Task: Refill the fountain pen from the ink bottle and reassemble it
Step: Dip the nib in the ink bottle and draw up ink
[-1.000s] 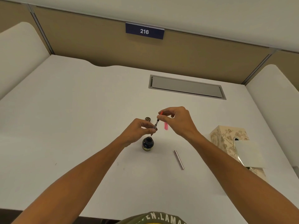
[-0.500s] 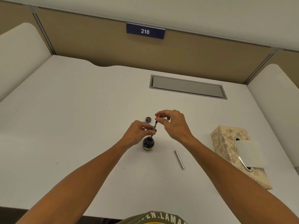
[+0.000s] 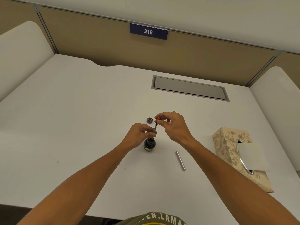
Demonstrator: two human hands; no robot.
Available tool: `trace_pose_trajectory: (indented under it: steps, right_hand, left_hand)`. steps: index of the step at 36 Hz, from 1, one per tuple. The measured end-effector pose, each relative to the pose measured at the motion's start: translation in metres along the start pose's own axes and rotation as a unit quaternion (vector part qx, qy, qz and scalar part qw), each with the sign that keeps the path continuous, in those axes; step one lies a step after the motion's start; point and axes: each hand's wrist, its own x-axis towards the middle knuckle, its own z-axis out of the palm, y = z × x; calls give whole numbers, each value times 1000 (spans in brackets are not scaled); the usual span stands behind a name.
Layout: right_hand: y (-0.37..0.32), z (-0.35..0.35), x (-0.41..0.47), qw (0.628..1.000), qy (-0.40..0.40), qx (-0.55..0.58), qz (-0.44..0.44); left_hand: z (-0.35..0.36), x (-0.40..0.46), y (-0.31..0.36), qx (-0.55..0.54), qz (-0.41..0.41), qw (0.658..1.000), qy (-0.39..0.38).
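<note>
An open dark ink bottle (image 3: pixel 149 144) stands mid-desk. Just above its mouth my left hand (image 3: pixel 140 135) pinches the lower end of the pen's inner section (image 3: pixel 155 125), held nearly upright; the nib end is hidden behind my fingers. My right hand (image 3: pixel 173 125) pinches the red knob at the top of that section. The bottle's cap (image 3: pixel 149 120) lies behind the hands, inside up. A pink pen part (image 3: pixel 169 122) peeks out behind my right hand. The silver pen barrel (image 3: pixel 180 160) lies on the desk to the bottle's right.
A patterned tissue box (image 3: pixel 233 153) lies on its side at the right, tissue sticking out. A grey cable hatch (image 3: pixel 190 88) sits in the desk farther back. Padded dividers flank both sides, with a partition wall behind.
Both hands and the pen section have come down and slightly toward me, closer to the bottle's mouth. My right hand now covers most of the pink part.
</note>
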Motion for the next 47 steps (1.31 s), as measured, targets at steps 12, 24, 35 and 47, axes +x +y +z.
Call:
trace_pose_trajectory:
  steps: [12, 24, 35, 47]
  right_hand:
    - [7, 8, -2, 1000, -15, 1, 24]
    - [7, 14, -6, 999, -20, -16, 25]
    - [14, 19, -7, 999, -27, -18, 34]
    - [19, 22, -8, 999, -19, -15, 44]
  left_hand:
    - [3, -4, -9, 21, 8, 1000, 19]
    - [6, -3, -16, 62, 49, 996, 51]
    - [9, 0, -28, 58, 42, 995, 71]
    - [13, 0, -28, 70, 44, 994, 68]
